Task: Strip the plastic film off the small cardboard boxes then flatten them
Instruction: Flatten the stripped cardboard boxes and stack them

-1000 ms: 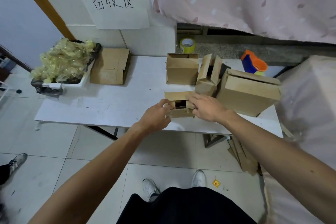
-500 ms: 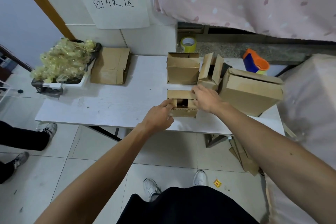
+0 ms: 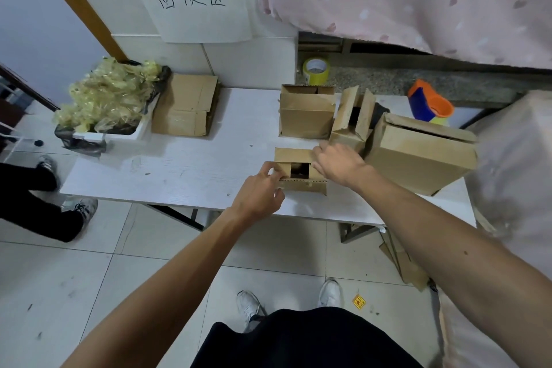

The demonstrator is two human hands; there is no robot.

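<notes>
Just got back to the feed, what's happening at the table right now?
A person stands at the white table with both hands on a small brown cardboard box near its front edge. The left hand pinches the box's left flap and the right hand grips the flaps on its right; the top is open. Three more brown cardboard boxes stand unflattened behind it. At the far left, a flattened cardboard sheet lies beside a white tray heaped with yellowish plastic film.
</notes>
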